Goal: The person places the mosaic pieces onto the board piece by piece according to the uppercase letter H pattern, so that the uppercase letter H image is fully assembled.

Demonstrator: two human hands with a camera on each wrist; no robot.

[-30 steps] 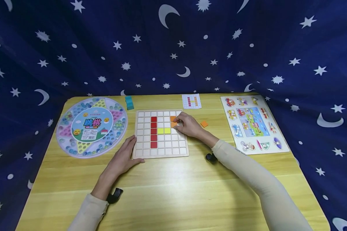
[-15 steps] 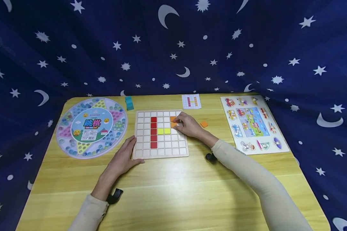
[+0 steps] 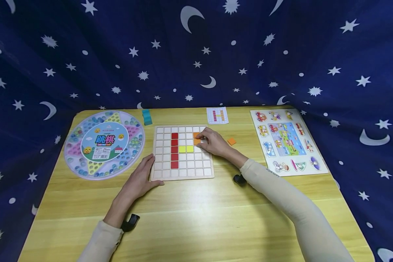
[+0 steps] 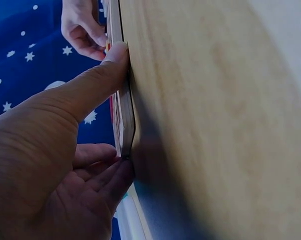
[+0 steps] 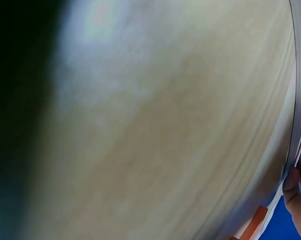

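A wooden grid board (image 3: 186, 174) lies mid-table, with a column of several red tiles (image 3: 174, 149) and two yellow tiles (image 3: 186, 149) beside it. My left hand (image 3: 141, 179) holds the board's near left corner, thumb along the front edge and fingers at the left side; the left wrist view shows the thumb (image 4: 98, 75) against the rim. Over the board's right part, my right hand (image 3: 213, 142) pinches an orange tile (image 3: 196, 141) directly below another orange tile (image 3: 196, 134); its fingertips partly cover both. Right of the board lies a loose orange tile (image 3: 231, 141).
A pattern card (image 3: 217, 115) lies behind the board, with teal blocks (image 3: 147, 117) at the back left. The round Chinese checkers box (image 3: 104, 145) is at left, a picture puzzle board (image 3: 288, 142) at right. A starry blue cloth (image 3: 170, 58) hangs behind the table.
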